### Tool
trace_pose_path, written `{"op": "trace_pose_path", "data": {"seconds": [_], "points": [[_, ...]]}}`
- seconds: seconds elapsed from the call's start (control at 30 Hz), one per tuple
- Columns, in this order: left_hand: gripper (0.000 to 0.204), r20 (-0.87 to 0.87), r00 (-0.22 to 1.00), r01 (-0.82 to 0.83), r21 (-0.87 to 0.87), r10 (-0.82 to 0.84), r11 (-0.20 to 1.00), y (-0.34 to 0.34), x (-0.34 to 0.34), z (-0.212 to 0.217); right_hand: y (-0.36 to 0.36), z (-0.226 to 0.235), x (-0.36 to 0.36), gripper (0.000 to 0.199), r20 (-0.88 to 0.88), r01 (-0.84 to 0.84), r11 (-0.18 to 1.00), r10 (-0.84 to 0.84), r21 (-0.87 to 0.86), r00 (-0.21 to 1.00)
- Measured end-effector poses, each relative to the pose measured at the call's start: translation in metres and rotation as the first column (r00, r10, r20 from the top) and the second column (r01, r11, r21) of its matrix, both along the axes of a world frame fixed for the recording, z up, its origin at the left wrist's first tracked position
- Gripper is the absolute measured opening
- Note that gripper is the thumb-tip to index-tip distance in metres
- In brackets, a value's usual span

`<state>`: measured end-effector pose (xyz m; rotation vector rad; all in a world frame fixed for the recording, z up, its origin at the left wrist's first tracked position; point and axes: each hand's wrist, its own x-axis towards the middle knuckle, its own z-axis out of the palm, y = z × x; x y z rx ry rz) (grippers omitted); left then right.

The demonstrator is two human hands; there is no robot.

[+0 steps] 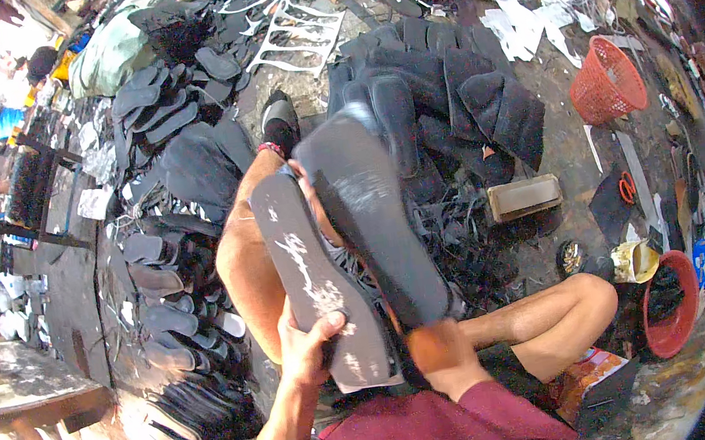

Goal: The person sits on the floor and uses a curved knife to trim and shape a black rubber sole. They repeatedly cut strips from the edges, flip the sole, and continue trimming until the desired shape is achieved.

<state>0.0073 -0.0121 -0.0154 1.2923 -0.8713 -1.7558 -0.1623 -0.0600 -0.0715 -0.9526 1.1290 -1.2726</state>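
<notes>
Sole [313, 270], grey and smeared, sits pinched in your left hand [305, 349]; your blurred right hand [444, 354] grips a black sole [371, 213].

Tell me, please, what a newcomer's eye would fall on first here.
Probably the white-streaked sole at centre, in the left hand, and the dark sole beside it, in the blurred right hand. Next, the red mesh basket at upper right, vivid near the heap of black padded pieces.
</notes>
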Motion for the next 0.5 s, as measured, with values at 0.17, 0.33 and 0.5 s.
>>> {"op": "trace_pose_path", "data": {"seconds": [0.17, 0.33, 0.5], "points": [[0.037, -0.083, 0.988, -0.137, -0.066, 0.131, 0.988, 0.001, -0.006, -0.007, 0.004, 0.035, -0.006, 0.068, 0.316, -0.097, 0.989, 0.057, 0.115, 0.947], [0.058, 0.089, 0.996, 0.068, -0.424, -0.033, 0.903, -0.013, -0.005, 0.014, 0.102, 0.048, -0.031, 0.091, -0.038, -0.13, 0.99, 0.128, -0.052, 0.991], [0.047, -0.032, 0.998, 0.053, -0.062, -0.056, 0.997, -0.051, 0.015, 0.052, 0.13, 0.043, -0.005, 0.059, 0.011, 0.041, 0.994, -0.04, -0.098, 0.999]]}}
